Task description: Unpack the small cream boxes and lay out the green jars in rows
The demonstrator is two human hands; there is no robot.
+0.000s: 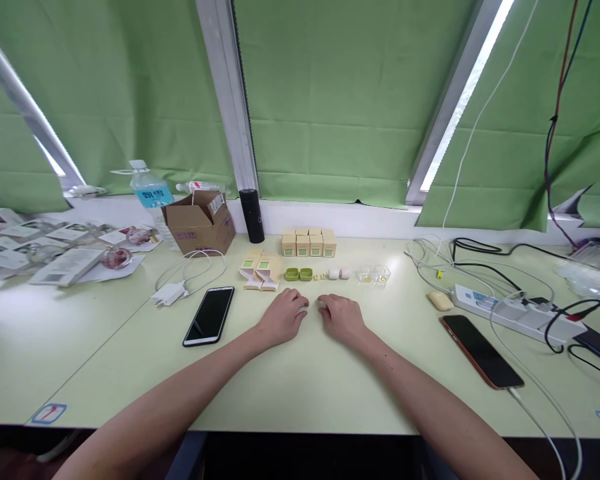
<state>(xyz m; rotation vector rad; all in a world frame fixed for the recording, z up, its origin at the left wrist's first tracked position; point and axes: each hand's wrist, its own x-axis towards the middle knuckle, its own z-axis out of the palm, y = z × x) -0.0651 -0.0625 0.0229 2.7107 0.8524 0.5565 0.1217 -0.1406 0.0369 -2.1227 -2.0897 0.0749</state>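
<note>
Hands [313,319] before green cases [299,274].

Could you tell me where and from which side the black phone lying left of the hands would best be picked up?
Probably by its two long edges near the middle, coming from above. The black phone lies flat, screen up, on the table, tilted slightly, so only the thin sides offer a grip. The left hand rests closest, palm down; the charger and its cable lie beyond, apart from it.
</note>
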